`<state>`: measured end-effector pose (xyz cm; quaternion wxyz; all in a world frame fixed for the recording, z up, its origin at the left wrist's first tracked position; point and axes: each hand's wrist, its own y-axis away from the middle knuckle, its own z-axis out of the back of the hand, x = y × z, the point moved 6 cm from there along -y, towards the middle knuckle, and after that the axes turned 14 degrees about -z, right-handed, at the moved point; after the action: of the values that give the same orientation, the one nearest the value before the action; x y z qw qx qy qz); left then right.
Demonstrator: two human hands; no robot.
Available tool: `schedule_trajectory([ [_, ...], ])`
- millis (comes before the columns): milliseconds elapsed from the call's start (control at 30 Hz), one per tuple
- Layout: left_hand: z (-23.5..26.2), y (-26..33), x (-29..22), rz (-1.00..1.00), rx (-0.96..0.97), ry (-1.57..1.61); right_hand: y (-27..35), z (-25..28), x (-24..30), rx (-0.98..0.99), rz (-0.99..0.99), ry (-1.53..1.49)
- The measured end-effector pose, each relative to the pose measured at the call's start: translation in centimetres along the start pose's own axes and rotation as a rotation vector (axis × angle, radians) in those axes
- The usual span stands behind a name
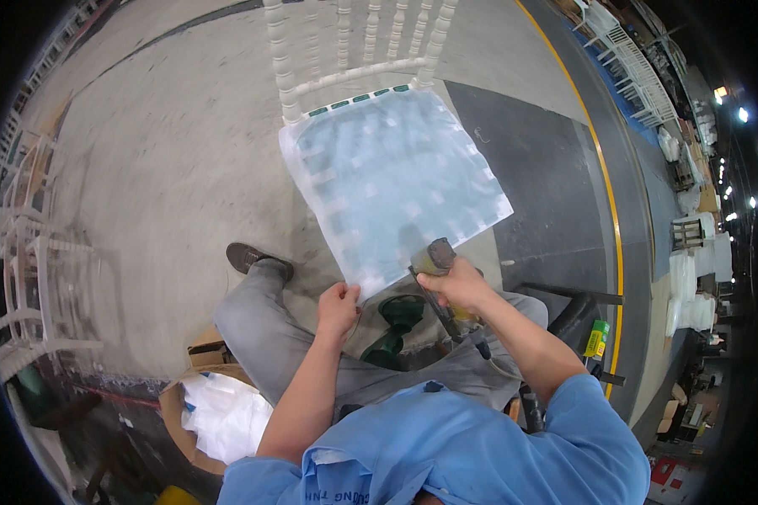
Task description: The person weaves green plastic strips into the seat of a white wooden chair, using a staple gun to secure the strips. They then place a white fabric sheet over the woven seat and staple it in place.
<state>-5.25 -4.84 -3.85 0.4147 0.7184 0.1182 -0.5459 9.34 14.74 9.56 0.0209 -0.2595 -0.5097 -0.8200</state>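
Observation:
A white chair with a spindled backrest (360, 72) stands in front of me. Over its seat lies a thin, whitish, see-through cover (396, 172), and green webbing strips (360, 98) show along the rear edge. My left hand (338, 310) pinches the cover's near left corner. In my right hand (461, 286) is what looks like an air staple gun (440, 252), gripped by its handle, with its dark head by the seat's near edge. A hose (499, 365) trails from it toward my lap.
At my left is a cardboard box (175, 412) holding white sheets (223, 414). White chair frames (34, 252) are stacked at the far left. A green metal piece (402, 311) sits between my legs. A green and yellow packet (596, 338) rests at my right, near a yellow floor line (608, 202).

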Motion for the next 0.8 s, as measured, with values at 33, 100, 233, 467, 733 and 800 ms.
schedule_trajectory([
  [33, -0.1, 0.1, -0.1, 0.002, -0.002, 0.002, 0.2, 0.0, 0.0, -0.01, -0.003, 0.0],
  [100, 0.2, 0.0, 0.4, 0.011, -0.006, 0.031, 1.1, -0.7, 0.4, 0.035, -0.011, -0.004],
  [233, 0.1, 0.1, 0.3, 0.033, -0.006, 0.031, 2.0, -2.7, 0.5, 0.119, -0.014, -0.023],
  [467, 0.3, 0.0, 0.3, 0.028, 0.007, 0.026, 0.6, -5.6, 0.2, 0.126, 0.05, -0.06],
  [733, 1.4, -0.6, 1.0, 0.045, 0.055, -0.024, 6.7, 2.8, -2.7, 0.024, 0.128, -0.427],
  [800, 1.3, -0.3, 0.8, 0.098, 0.041, 0.038, 10.0, 7.9, -5.8, -0.14, 0.09, -0.533],
])
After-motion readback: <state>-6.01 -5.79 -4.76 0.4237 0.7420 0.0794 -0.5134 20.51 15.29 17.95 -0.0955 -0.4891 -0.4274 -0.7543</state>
